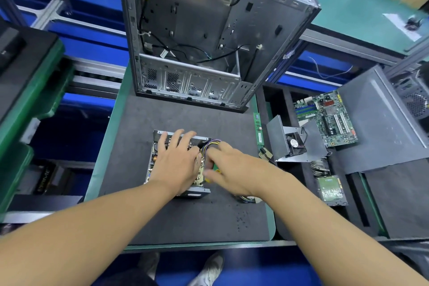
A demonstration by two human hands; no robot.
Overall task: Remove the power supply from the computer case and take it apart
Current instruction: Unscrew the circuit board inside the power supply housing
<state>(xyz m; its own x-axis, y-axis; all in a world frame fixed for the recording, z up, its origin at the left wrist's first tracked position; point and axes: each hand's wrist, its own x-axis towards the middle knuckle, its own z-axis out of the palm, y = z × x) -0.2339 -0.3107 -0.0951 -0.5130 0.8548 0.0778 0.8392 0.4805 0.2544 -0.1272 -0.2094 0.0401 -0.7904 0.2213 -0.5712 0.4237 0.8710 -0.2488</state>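
The opened power supply (155,165) lies on the black mat (185,218), with its circuit board and coils showing and no cover on it. My left hand (178,160) rests flat on top of it, fingers spread toward its mesh end. My right hand (229,169) is at the unit's right side, with its fingers curled round a green and yellow screwdriver handle (217,167); the tip is hidden. A bundle of coloured wires (210,145) comes out of the unit just above my right hand. The emptied computer case (209,30) stands at the back of the mat.
To the right lie the power supply cover with its fan (292,144), a memory stick (257,127), a motherboard (325,118), a hard drive (330,190) and a grey side panel (380,123). A green crate (34,90) sits at the left.
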